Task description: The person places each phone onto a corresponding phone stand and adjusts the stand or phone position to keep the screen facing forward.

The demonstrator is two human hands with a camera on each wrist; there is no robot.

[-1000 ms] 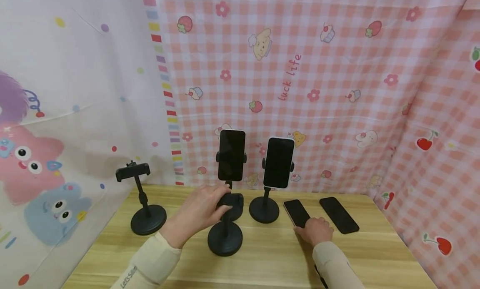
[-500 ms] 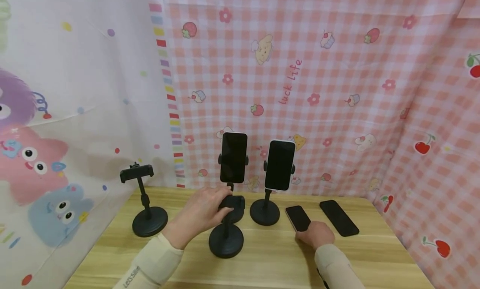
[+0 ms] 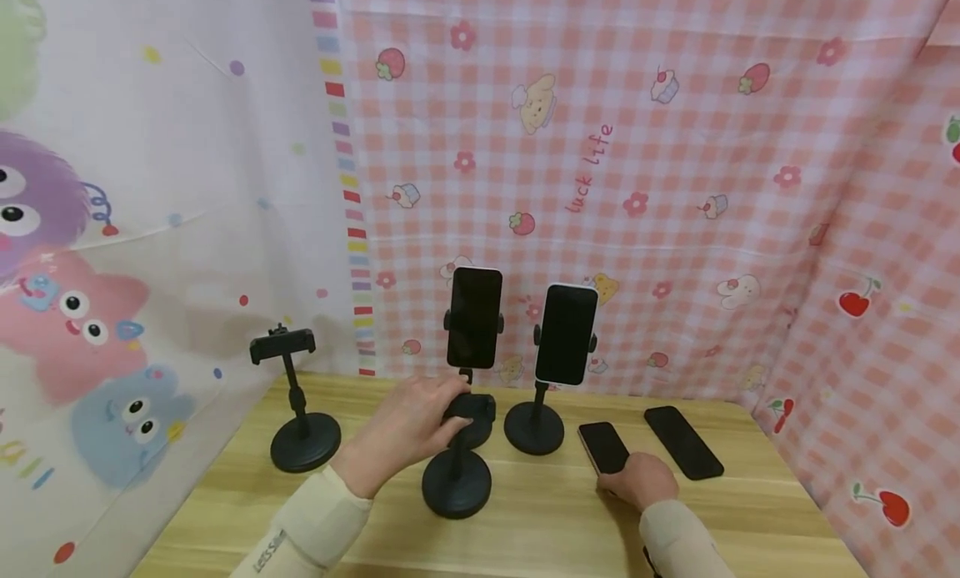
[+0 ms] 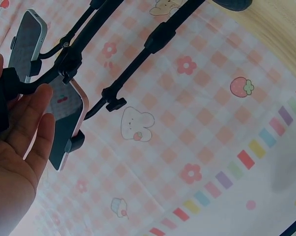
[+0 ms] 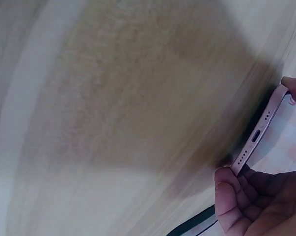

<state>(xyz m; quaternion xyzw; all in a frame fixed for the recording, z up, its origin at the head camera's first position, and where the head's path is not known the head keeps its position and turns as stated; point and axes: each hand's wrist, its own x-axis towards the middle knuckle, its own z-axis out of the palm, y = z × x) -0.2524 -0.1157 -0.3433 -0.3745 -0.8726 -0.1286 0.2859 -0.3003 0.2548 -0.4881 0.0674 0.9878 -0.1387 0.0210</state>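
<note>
Looks half done: two phones (image 3: 475, 318) mounted; left hand (image 3: 405, 426) grips empty stand (image 3: 457, 484), right hand (image 3: 642, 480) pinches pink-edged phone (image 3: 603, 446); far-left stand (image 3: 297, 400), black phone (image 3: 683, 443) untouched.

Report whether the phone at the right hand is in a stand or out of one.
Out: the right hand grips the phone by its edges, apart from the nearest stand.

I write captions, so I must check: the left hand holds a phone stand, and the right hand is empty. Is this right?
The right hand is not empty: its fingers grip a pink-edged phone, as the right wrist view shows. The left hand does hold a phone stand.
</note>
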